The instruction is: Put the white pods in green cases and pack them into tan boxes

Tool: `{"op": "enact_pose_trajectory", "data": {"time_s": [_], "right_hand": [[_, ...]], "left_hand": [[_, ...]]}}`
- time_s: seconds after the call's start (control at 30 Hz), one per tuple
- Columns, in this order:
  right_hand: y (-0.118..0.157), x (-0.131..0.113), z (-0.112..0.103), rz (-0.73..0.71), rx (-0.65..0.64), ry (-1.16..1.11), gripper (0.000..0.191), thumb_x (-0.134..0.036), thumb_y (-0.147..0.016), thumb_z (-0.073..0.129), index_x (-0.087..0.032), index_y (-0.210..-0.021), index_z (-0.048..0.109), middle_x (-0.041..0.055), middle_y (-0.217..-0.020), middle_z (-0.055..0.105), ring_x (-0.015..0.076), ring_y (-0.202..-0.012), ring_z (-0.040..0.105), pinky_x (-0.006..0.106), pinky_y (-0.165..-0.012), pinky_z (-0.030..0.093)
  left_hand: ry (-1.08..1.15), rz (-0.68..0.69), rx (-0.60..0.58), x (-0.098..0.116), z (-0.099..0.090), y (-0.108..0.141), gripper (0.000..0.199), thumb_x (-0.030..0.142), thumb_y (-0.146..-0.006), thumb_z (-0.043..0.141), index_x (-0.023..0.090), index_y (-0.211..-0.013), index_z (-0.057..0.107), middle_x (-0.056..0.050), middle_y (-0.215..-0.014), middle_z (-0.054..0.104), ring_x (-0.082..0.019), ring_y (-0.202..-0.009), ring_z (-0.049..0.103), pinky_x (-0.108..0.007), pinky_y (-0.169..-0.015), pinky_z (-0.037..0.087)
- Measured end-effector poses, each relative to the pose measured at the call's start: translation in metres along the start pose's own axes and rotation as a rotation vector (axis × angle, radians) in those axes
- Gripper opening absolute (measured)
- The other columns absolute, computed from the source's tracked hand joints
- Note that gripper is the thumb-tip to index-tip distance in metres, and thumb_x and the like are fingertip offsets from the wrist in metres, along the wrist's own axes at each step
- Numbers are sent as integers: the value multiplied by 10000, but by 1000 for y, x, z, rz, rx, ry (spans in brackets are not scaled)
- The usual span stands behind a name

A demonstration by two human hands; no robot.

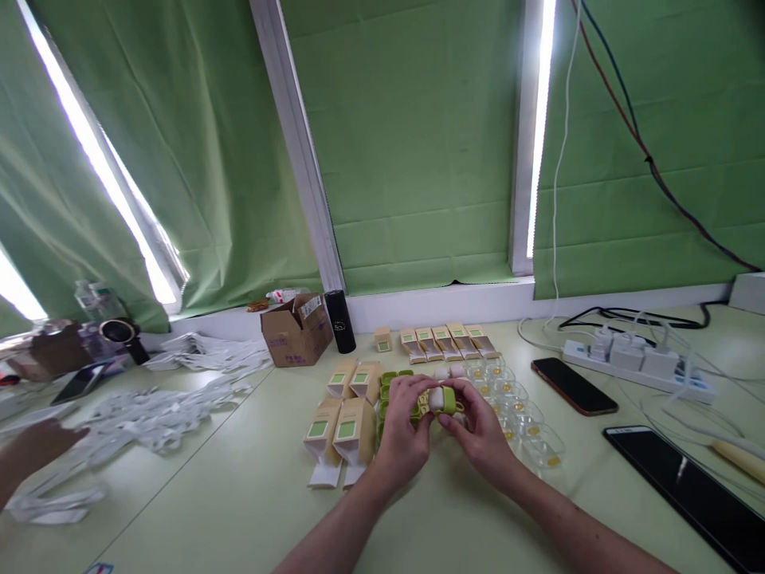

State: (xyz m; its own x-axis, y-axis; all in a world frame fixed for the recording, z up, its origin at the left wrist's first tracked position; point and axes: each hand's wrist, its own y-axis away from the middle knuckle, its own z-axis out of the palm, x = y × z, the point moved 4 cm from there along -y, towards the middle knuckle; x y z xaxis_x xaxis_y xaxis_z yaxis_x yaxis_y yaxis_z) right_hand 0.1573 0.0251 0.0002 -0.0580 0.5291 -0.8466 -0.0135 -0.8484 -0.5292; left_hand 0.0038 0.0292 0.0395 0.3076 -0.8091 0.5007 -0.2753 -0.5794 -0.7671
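Above the middle of the table, my left hand (407, 418) and my right hand (478, 430) meet with closed fingers around a small green case (449, 400). A white rounded piece (436, 399) shows at its left side, between the fingertips. How the two parts join is hidden. Beneath and behind my hands stand several green cups (388, 377), partly covered by my left hand. Clear plastic cups with yellow spots (519, 406) stand in rows beside my right hand. Left of my left hand lie tan cartons with open flaps (355, 430).
More small cartons (445, 343) line the back, near a brown cardboard box (297, 331) and a black cylinder (340, 321). A phone (574, 386), a tablet (687, 486) and a power strip (639, 368) lie right. Another person's hand (41, 450) is by white strips (161, 414).
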Motion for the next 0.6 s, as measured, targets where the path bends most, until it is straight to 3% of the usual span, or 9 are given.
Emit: {"op": "enact_pose_trajectory", "data": {"time_s": [0.13, 0.33, 0.6], "right_hand": [[-2, -1, 0, 24, 8, -52, 492, -526, -904, 746, -260, -1298, 622, 109, -1258, 692, 270, -1111, 708, 409, -959, 611], [-4, 3, -2, 117, 85, -111, 539, -619, -881, 745, -255, -1247, 591, 76, -995, 744, 237, -875, 720, 354, -718, 624], [-5, 7, 0, 136, 67, -100, 517, -633, -892, 735, -241, -1215, 636, 67, -1009, 753, 213, -806, 727, 330, -678, 620]], "left_hand": [[-84, 93, -13, 4, 2, 2, 377, 34, -912, 596, 228, -1221, 690, -129, -1238, 688, -295, -1202, 587, -495, -1015, 537], [-182, 148, 43, 4, 1, 3, 337, 98, -945, 641, 224, -1254, 685, -128, -1195, 712, -295, -1145, 613, -487, -974, 557], [-320, 163, 59, 5, 1, 5, 342, 134, -968, 646, 224, -1297, 679, -116, -1177, 715, -282, -1128, 606, -461, -962, 582]]}}
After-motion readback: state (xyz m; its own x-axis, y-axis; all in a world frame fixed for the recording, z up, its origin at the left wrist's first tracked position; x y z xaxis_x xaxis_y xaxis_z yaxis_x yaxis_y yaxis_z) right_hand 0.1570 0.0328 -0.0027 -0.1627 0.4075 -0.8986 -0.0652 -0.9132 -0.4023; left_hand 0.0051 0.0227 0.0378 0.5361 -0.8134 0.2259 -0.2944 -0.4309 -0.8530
